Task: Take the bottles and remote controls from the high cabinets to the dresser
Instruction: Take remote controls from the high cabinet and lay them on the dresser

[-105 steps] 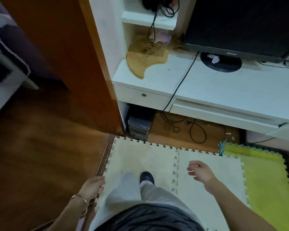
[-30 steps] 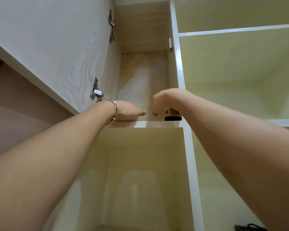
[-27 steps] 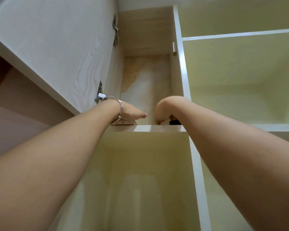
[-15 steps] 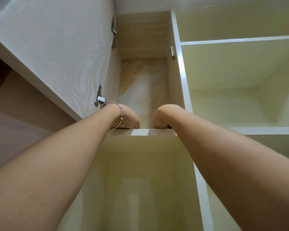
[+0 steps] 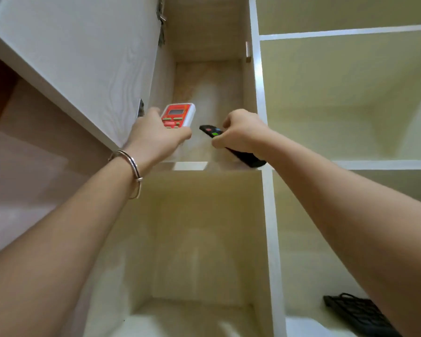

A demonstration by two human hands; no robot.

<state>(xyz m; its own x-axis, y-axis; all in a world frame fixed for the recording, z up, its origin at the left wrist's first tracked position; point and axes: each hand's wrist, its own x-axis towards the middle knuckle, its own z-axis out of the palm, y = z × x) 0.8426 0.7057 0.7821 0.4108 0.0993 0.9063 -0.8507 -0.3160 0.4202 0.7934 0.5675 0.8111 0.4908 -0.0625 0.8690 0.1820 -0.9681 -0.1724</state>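
1. Bare forearms fill the lower corners of the frame, both reaching up toward the middle; a silver bangle hangs on the left wrist.
2. Pale cream shelving takes up most of the view, seen from below. An open compartment sits at lower centre, and a dark flat object, too unclear to name, lies on a shelf at lower right.
3. At centre frame, the left hand is closed around the lower end of a white remote with a red face, its small screen pointing up and away.
4. Just to the right, the right hand is clenched around a black remote with coloured buttons; its tip points left toward the white one and its tail sticks out below the wrist, over the front edge of the shelf.
5. Both remotes are held just outside the mouth of the high cabinet, whose back panel looks stained tan.
6. White wood-grain door stands open at upper left, a metal hinge showing beside the left hand.
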